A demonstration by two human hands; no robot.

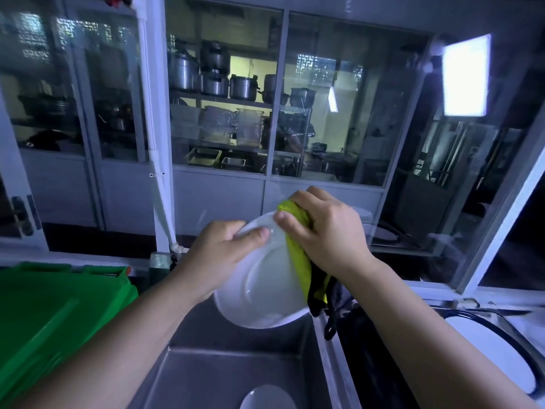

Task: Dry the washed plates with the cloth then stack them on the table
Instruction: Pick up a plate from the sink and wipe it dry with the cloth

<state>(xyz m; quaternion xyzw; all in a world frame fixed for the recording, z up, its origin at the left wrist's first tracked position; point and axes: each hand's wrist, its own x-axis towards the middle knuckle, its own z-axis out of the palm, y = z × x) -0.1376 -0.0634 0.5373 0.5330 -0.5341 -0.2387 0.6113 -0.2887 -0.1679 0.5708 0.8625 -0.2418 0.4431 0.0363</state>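
I hold a white plate [262, 284] tilted above the steel sink [224, 373]. My left hand [218, 255] grips its upper left rim, thumb on the face. My right hand [324, 231] clutches a yellow-green cloth [298, 246] with a black edge and presses it against the plate's upper right rim; the cloth hangs down along the right side. Another white plate [267, 398] lies in the sink at the bottom edge. A white plate with a dark rim [495, 352] rests at the lower right.
A green plastic crate [50, 314] stands to the left of the sink. Straight ahead is a glass partition [224, 113] with pots and containers on shelves behind it. A white pipe [165, 208] runs down to the counter. A window frame [507, 202] angles in at the right.
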